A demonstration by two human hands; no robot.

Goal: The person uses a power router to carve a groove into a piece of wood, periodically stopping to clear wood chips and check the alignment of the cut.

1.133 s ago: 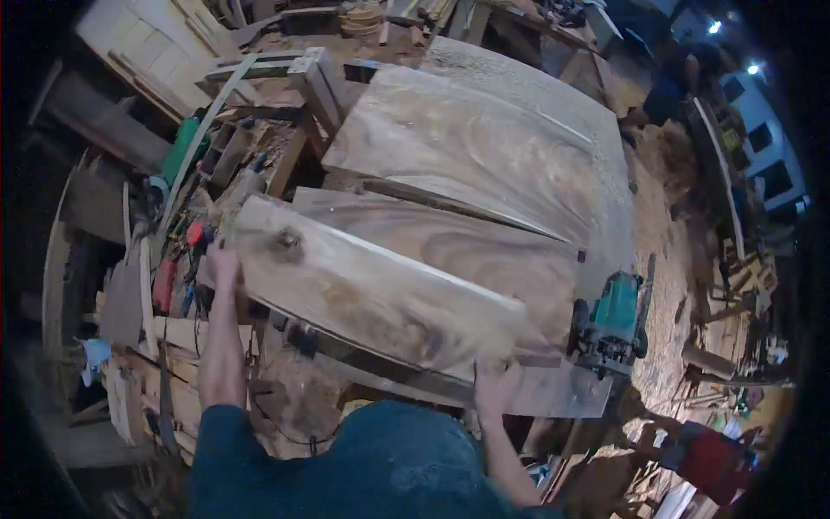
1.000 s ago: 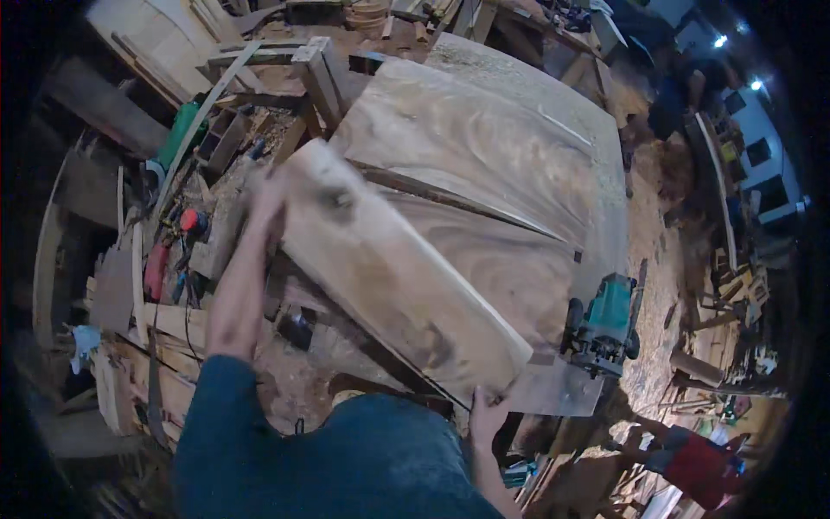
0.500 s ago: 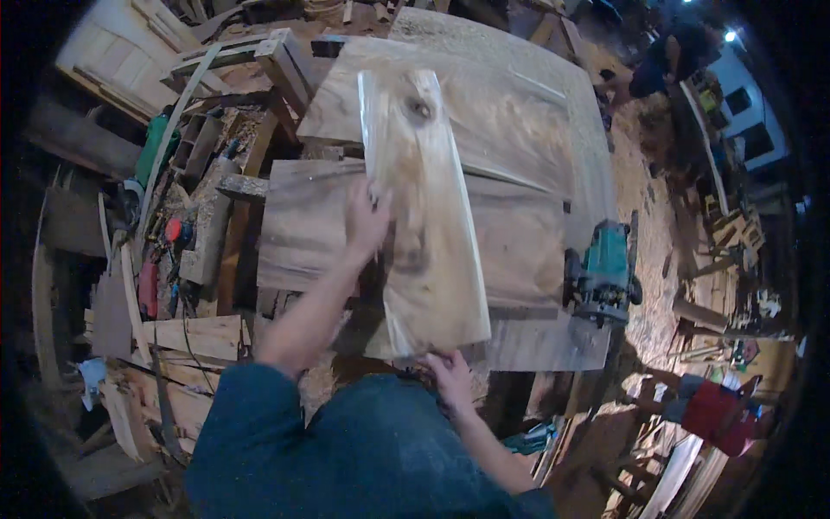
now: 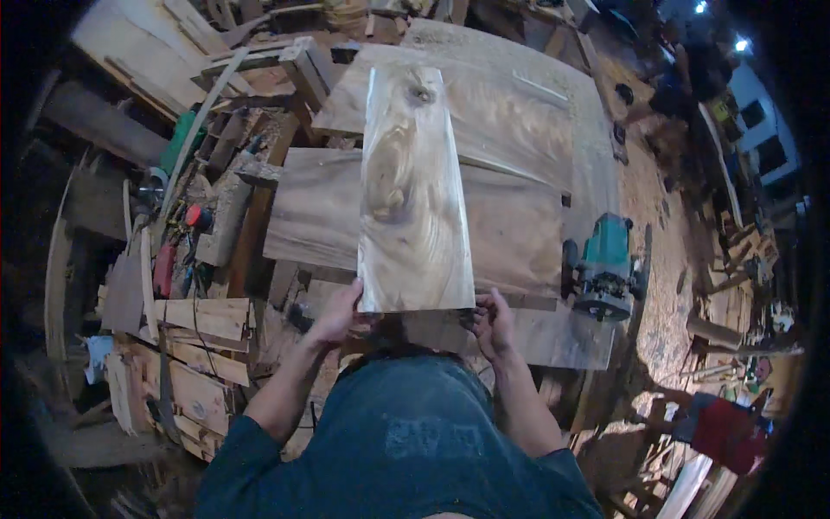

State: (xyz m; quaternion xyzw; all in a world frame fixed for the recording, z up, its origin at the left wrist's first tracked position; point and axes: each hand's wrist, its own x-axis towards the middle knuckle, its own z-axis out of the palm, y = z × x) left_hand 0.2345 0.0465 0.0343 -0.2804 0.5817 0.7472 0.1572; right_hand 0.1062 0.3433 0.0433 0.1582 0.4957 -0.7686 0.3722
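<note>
A long wooden board (image 4: pixel 419 233) with swirling grain and a dark knot at its far end lies lengthwise in front of me, above other wide boards. My left hand (image 4: pixel 335 316) grips its near left corner, thumb along the side and the other fingers partly hidden below. At the near right corner, my right hand (image 4: pixel 493 325) has its fingers curled at the board's edge. Beneath it, a broad plank (image 4: pixel 316 203) runs crosswise, and a second wide plank (image 4: pixel 510 112) lies farther back.
A green router (image 4: pixel 608 259) stands to the right on the planks. Tools, including a red-topped one (image 4: pixel 198 216), and wood offcuts (image 4: pixel 203 318) crowd the left. A person in red (image 4: pixel 726 432) is at the lower right; another person (image 4: pixel 696 73) is at the upper right.
My left hand has moved from the board's left side back to its near corner. My right hand has shifted up and right to the other corner. The board's near end has risen in view.
</note>
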